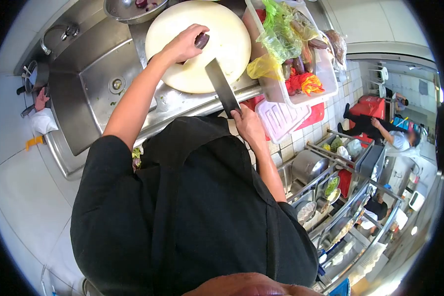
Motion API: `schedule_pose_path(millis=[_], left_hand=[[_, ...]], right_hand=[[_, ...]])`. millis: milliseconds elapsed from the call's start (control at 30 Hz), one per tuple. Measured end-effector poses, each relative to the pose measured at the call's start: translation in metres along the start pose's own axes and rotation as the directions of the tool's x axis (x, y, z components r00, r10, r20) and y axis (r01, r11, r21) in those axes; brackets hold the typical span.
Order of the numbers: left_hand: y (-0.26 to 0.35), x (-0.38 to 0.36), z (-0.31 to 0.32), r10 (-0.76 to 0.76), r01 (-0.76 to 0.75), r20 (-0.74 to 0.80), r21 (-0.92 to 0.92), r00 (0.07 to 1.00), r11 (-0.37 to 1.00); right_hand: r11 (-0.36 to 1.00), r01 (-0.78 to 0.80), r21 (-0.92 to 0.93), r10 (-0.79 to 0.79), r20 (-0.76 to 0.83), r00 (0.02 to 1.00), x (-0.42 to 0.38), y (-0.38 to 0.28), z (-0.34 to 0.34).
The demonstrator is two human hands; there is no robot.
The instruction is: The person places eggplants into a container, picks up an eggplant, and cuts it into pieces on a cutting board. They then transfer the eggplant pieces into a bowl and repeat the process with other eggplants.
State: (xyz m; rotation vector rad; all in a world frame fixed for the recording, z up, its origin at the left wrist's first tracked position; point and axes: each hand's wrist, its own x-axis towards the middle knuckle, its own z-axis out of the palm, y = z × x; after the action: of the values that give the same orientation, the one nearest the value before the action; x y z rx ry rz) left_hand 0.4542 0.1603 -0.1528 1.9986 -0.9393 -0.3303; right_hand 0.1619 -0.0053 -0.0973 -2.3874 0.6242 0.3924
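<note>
My left hand [183, 44] is closed around a dark purple eggplant [201, 40], whose end shows past the fingers over the thick round cutting board [227, 27]. In my right hand [248, 122] is the handle of a cleaver [221, 85]. Its broad grey blade points up and left, with the tip over the near edge of the board, apart from the eggplant. To the right of the board stands a clear plastic bin [325, 91] holding more eggplants [298, 65], plastic bags and a red-orange bundle.
A steel sink [98, 84] lies left of the board. Behind it sits a metal bowl [128, 19] with purple pieces. A pale plastic lid [281, 118] lies below the bin. Steel racks [325, 172] with pots stand at right, and a person [380, 129] is farther off.
</note>
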Motion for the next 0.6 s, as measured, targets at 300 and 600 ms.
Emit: schedule_pose_path(millis=[300, 600], left_hand=[[0.045, -0.081, 0.073, -0.12, 0.111, -0.133, -0.078, 0.984, 0.991], [0.049, -0.078, 0.09, -0.405, 0.376, -0.193, -0.173, 0.894, 0.911]], right_hand=[[0.996, -0.033, 0.083, 0.041, -0.094, 0.995, 0.013, 0.002, 0.003], [0.999, 0.041, -0.022, -0.043, -0.105, 0.994, 0.009, -0.005, 0.024]])
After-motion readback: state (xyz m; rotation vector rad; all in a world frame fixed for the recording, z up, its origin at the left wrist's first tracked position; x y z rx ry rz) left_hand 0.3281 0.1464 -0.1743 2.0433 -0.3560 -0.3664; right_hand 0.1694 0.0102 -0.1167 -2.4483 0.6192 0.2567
